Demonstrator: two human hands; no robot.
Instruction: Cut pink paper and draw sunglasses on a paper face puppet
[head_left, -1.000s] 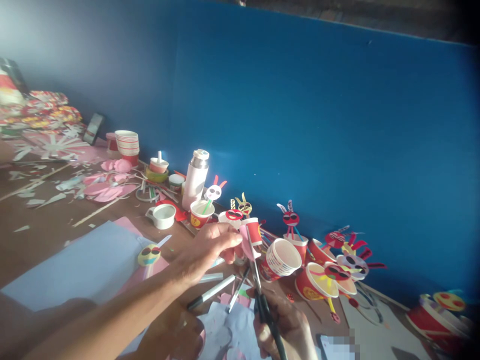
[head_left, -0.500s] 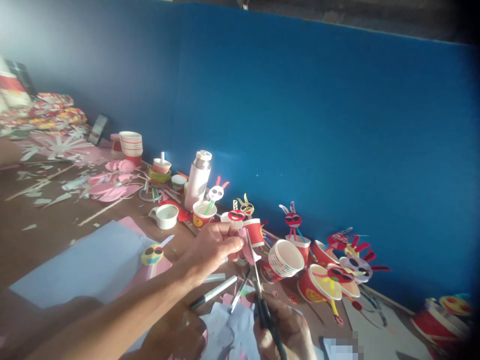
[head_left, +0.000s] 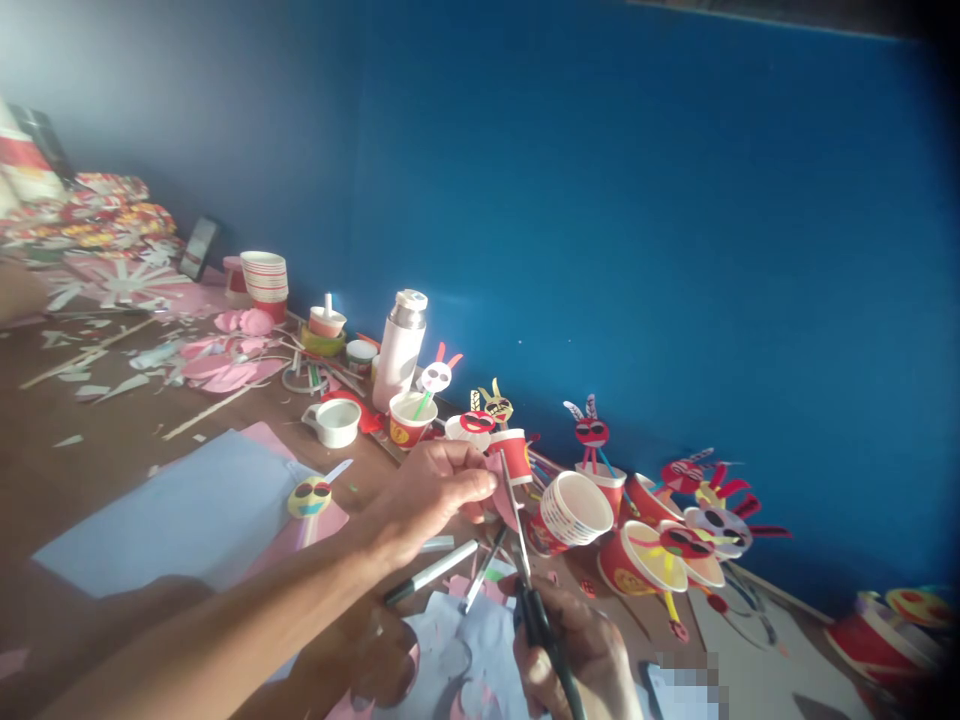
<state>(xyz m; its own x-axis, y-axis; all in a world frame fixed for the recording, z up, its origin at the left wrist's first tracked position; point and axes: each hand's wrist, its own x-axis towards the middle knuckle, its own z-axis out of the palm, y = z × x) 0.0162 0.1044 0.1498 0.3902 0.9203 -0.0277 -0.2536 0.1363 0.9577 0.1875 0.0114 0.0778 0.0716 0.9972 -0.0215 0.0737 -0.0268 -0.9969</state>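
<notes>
Head view: the left hand [head_left: 446, 485] pinches a small pink paper piece [head_left: 505, 497] between thumb and fingers; the right hand [head_left: 581, 640] grips black-handled metal scissors [head_left: 541, 628], blades beside that paper. Cutting looks unfinished; colourful paper-faced figures [head_left: 592, 432] already stand in red paper cups [head_left: 610, 491].

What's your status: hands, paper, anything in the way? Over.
Left hand pinching small pink paper piece. Right hand gripping black-handled metal scissors at the paper. Red-and-white paper cup stack close by, not visibly blocking.
</notes>
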